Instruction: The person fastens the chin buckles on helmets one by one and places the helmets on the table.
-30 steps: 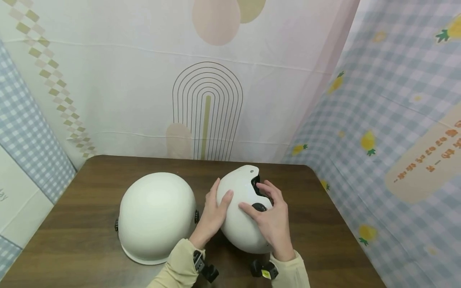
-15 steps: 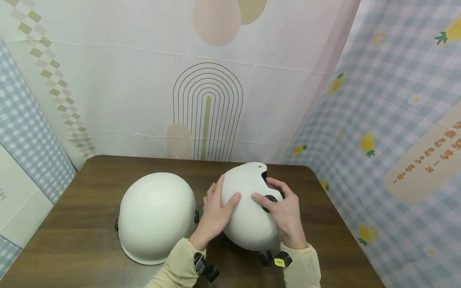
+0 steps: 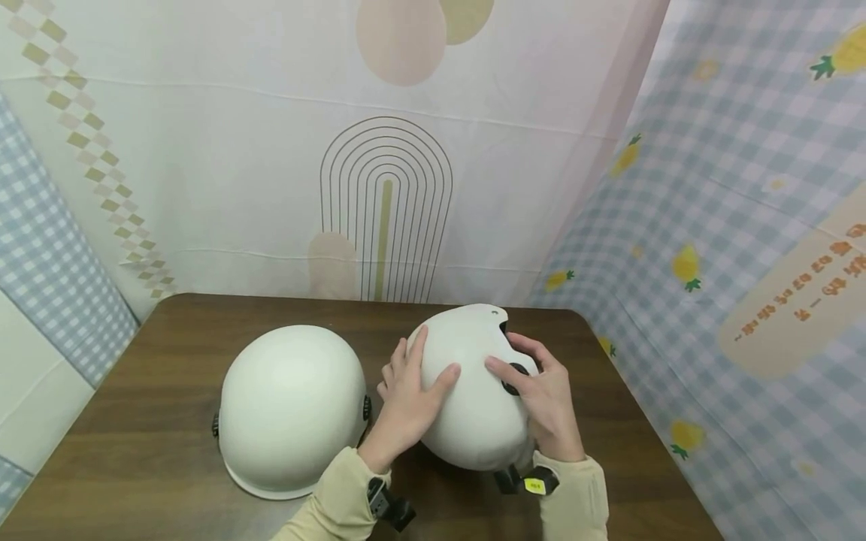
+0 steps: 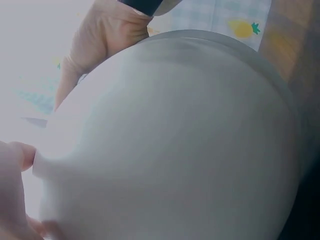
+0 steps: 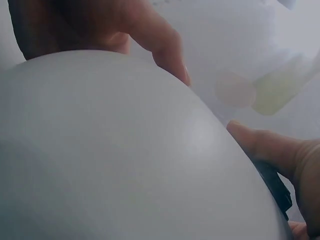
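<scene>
A white helmet (image 3: 473, 421) is held between both hands over the right half of the table, tilted, with its cut-out edge towards the right. My left hand (image 3: 406, 398) lies against its left side, fingers extended and thumb on top of the shell. Its fingertips go out of sight round the far side. My right hand (image 3: 551, 398) pinches the right edge by a black round knob (image 3: 517, 380), thumb outside and fingers tucked into the opening. In the left wrist view the smooth shell (image 4: 175, 140) fills most of the picture. The helmet's inside is hidden.
A second white helmet (image 3: 291, 406) stands dome up to the left, close to my left forearm, with small black fittings on its sides. Both rest over a brown wooden table (image 3: 169, 458). Patterned cloth (image 3: 257, 180) hangs behind and along both sides.
The held helmet has shifted to the right and turned slightly, and my right hand has moved right with it. My left hand has slid a little further over the shell. The other helmet stays put.
</scene>
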Demonstrator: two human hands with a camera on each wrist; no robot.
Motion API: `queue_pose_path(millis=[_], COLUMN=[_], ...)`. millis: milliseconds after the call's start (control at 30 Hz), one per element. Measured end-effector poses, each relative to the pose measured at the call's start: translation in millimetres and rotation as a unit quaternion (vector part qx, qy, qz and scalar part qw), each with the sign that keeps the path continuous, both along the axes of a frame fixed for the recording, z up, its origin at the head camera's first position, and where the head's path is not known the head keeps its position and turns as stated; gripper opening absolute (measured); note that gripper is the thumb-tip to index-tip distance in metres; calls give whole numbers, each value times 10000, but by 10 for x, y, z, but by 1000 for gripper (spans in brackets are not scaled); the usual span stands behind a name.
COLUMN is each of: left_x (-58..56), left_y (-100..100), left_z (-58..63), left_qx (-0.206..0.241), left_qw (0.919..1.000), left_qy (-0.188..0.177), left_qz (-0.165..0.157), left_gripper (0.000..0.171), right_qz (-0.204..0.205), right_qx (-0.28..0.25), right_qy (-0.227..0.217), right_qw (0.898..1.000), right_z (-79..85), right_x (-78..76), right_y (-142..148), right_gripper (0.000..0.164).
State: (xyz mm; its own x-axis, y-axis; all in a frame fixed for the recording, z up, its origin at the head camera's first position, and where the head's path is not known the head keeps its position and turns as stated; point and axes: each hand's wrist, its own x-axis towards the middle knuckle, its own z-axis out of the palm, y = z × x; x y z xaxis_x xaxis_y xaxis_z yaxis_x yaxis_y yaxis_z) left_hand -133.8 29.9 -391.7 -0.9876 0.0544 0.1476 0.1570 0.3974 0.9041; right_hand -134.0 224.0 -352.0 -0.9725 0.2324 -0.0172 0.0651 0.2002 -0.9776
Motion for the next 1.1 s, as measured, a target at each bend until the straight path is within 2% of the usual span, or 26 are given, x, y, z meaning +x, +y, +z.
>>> queue_pose_path(millis=[200,400,600,700,800,967,1100], left_x=[-18,-102,-179,-192,-202,-216,-244], left_y=[-7,-23,-27,-35,-47,-50,-31], left_z=[-15,-71,-137,-143,-134,-121,-114], left_qx=[-23,75,429,706,804,534,351], left_qw=[9999,9999,9989,9975,9966,9984,9993], left_qy=[113,121,162,53,-24,-11,-69], left_qz=[41,72,78,-80,-188,-202,-77], left_gripper=[83,83,77,77,78,79,79], right_qz=[226,534,825,775,613,255,-1], right_qx=[-18,-275,-405,-307,-204,215,459], right_qy=[-249,-516,-633,-650,-639,-637,-455], right_qw=[9994,9969,9938,9944,9959,9974,9979], right_z=[5,0,-11,-12,-6,13,17], right_x=[-10,-66,-128,-149,-170,-182,-204], right_y=[49,117,175,205,232,261,249], right_gripper=[65,62,62,61,62,66,69])
